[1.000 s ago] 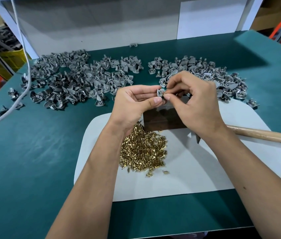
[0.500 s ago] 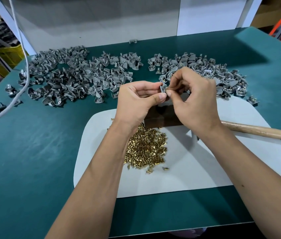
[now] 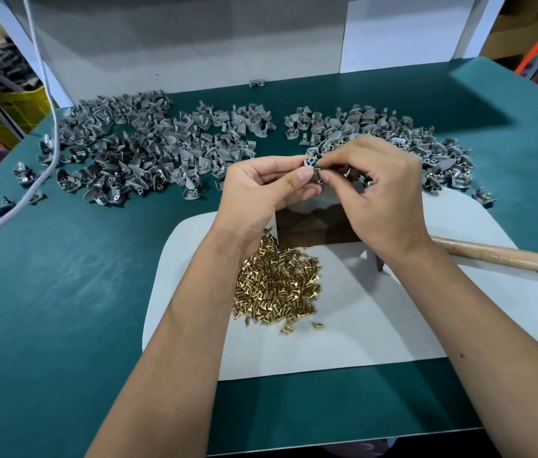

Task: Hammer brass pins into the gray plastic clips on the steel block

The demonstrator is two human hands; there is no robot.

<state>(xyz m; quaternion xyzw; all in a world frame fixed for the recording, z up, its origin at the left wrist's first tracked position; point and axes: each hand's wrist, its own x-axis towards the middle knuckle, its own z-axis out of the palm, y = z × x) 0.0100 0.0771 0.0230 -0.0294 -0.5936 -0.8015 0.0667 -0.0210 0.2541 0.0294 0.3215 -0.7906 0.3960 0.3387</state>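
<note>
My left hand [image 3: 261,186] pinches a gray plastic clip [image 3: 310,161] between thumb and fingers, held above the dark steel block [image 3: 307,228]. My right hand [image 3: 380,190] pinches a small brass pin [image 3: 320,167] against the clip's hole. A heap of loose brass pins [image 3: 277,285] lies on the white mat [image 3: 393,319] just in front of the block. The hammer's wooden handle [image 3: 505,256] lies on the mat to the right; my right wrist hides most of its head.
Two big spreads of gray clips cover the green table [image 3: 63,309] at the back: one on the left [image 3: 148,153] and one on the right [image 3: 426,140], some with brass pins in them. A gray cable [image 3: 43,77] hangs across the far left. A white panel stands behind.
Both hands stay together above the block, having shifted slightly; the right fingers keep working the pin at the clip. Most of the shift comes from the head camera moving.
</note>
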